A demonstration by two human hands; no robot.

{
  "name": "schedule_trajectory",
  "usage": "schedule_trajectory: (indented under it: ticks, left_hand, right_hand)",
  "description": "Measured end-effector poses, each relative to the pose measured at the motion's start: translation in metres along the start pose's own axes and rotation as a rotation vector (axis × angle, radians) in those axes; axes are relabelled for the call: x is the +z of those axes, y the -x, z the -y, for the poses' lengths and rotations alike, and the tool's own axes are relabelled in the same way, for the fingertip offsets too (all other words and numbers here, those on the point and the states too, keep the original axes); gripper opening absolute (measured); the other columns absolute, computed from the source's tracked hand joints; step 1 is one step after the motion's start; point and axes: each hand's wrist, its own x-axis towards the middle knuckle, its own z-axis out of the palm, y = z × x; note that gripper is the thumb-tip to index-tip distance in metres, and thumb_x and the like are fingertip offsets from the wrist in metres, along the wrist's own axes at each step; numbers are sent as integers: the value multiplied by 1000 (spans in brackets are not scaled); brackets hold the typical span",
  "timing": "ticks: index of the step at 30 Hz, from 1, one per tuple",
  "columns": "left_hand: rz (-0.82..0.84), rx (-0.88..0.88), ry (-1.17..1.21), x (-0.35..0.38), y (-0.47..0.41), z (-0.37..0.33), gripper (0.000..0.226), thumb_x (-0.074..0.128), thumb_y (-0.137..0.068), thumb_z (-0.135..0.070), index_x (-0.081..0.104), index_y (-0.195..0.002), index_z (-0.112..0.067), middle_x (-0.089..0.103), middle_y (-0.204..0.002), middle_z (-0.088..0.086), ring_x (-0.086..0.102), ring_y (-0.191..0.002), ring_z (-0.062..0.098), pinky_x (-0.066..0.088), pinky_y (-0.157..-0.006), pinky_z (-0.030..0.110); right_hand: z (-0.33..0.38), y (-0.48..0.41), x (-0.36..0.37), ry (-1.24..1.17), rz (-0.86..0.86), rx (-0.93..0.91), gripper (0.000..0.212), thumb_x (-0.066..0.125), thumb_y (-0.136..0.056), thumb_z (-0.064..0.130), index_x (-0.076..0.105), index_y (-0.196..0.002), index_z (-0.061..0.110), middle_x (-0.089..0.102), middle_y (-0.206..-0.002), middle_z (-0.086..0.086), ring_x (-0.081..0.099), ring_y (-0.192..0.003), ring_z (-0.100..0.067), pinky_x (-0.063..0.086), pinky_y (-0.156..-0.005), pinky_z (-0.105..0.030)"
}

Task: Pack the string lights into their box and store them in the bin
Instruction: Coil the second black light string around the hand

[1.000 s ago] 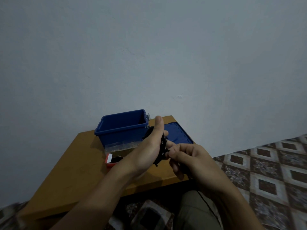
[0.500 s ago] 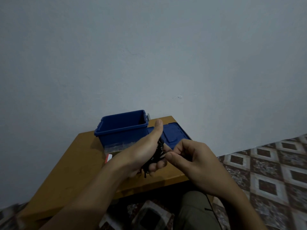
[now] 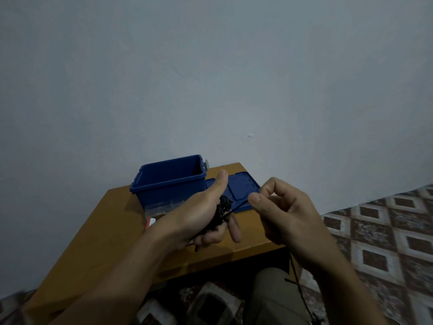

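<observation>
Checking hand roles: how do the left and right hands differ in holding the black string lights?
The left hand grips the wound bundle of black string lights in its palm; the right hand pinches one strand leading off it. The left thumb sticks straight up; the right fingers are curled. Both hold the same string.

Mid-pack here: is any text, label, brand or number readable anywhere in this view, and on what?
No text can be read in this view.
On the red and white box: only a corner shows past the left hand; any print there is too small and dim to read.
On the blue bin and its lid: no label shows.
On the string lights: no tag shows.
</observation>
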Motion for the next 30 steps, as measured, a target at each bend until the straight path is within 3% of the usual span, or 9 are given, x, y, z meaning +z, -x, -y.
schedule_trajectory:
  ticks: [10,14,17,20,22,24,26,27,30]
  left_hand:
    - [136,-48,29,-3,-4,1,119,3,-85,-84,69,-100,14,70,-70,17,60,-53,21,45,-55,28]
    - [264,-20,82,-3,-1,2,116,4,-86,-84,70,-89,11,64,-58,14,53,-46,20,41,-52,29]
    - [341,26,131,-4,0,5,110,8,-88,-83,72,-79,6,57,-48,11,44,-34,15,38,-42,21]
    - [485,112,282,-6,-2,10,104,16,-94,-78,72,-80,8,53,-42,8,34,-28,13,26,-32,19]
    - [579,163,397,-8,-5,15,98,22,-97,-73,71,-81,10,56,-43,10,37,-28,15,28,-32,20]
    - [647,196,493,-9,-7,17,94,26,-98,-70,70,-86,12,62,-50,14,48,-32,17,36,-34,21]
    - [679,243,566,-10,-5,17,90,28,-98,-66,68,-93,14,67,-59,18,58,-40,19,47,-40,22]
    - [682,268,603,-10,-3,16,88,29,-98,-65,66,-97,16,69,-63,20,62,-44,21,51,-44,23]
    - [662,330,728,-11,0,13,84,28,-98,-56,58,-112,21,72,-76,24,68,-55,26,57,-59,28]
  right_hand:
    - [-1,0,4,-31,-31,-97,22,57,-99,27,60,-89,8,38,-60,-5,25,-50,-23,21,-46,-39]
    - [-7,-3,6,53,-128,-97,21,58,-95,27,61,-88,7,44,-60,3,35,-49,-11,29,-46,-23]
    - [-14,-4,6,91,-140,-90,18,60,-96,25,64,-88,9,50,-61,12,41,-50,0,35,-50,-12]
    - [-19,-6,7,97,-102,-46,19,60,-97,24,65,-88,9,53,-61,14,44,-49,2,35,-49,-9]
    - [-21,-6,10,106,-88,-2,20,60,-97,26,68,-88,10,56,-61,11,46,-48,2,36,-48,-10]
    - [-24,-6,12,133,-73,32,22,59,-99,28,73,-89,14,64,-66,3,52,-53,-5,41,-54,-17]
    - [-25,-5,14,170,-36,67,22,57,-101,30,74,-92,18,72,-80,-10,59,-64,-33,47,-60,-37]
    - [-26,-5,14,171,-27,86,20,57,-101,30,73,-95,20,72,-83,-12,59,-64,-35,47,-58,-40]
    - [-27,-5,14,87,-57,178,18,62,-97,34,63,-106,18,65,-70,-8,46,-49,-16,36,-46,-27]
